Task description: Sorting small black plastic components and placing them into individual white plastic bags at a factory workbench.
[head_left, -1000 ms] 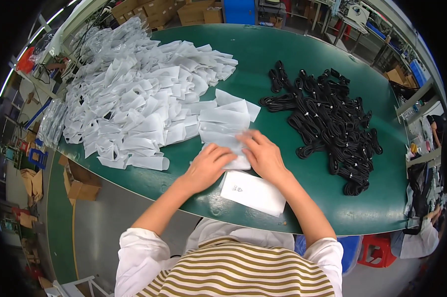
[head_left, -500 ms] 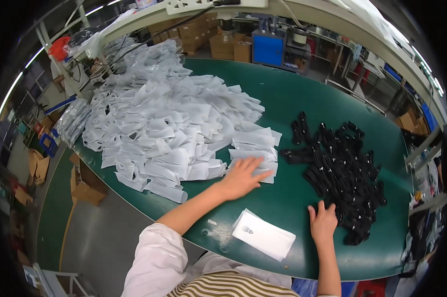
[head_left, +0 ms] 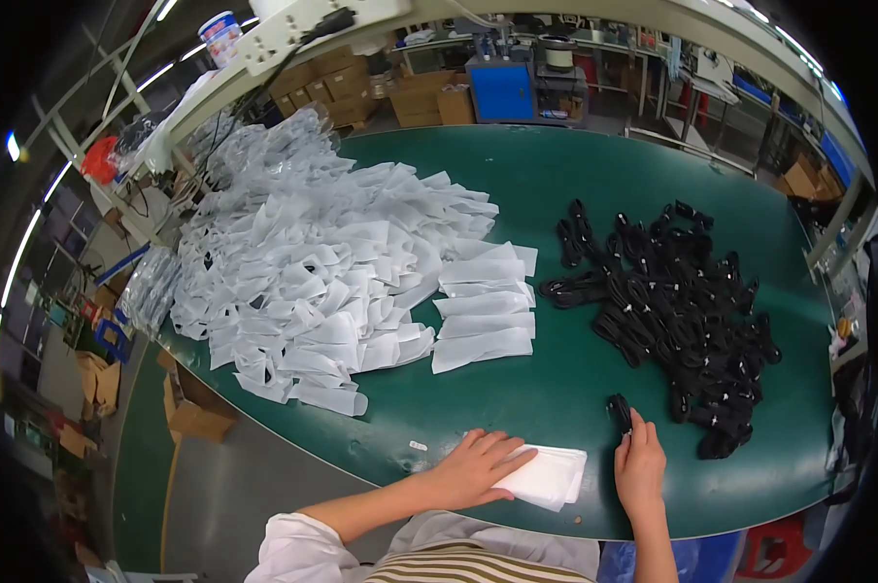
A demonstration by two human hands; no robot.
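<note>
Cable, black and coiled, is pinched by the right hand, now drawn clear of the tangled heap. To its left, a smooth white stack is partly covered by the left hand, loosely spread, shifted from the overlapped sleeves. Beyond, a crumpled pale pile is spread across the green table.

Left hand palm-down, fingers outstretched; right hand in a pinch grip; 2 forearms bare.
</note>
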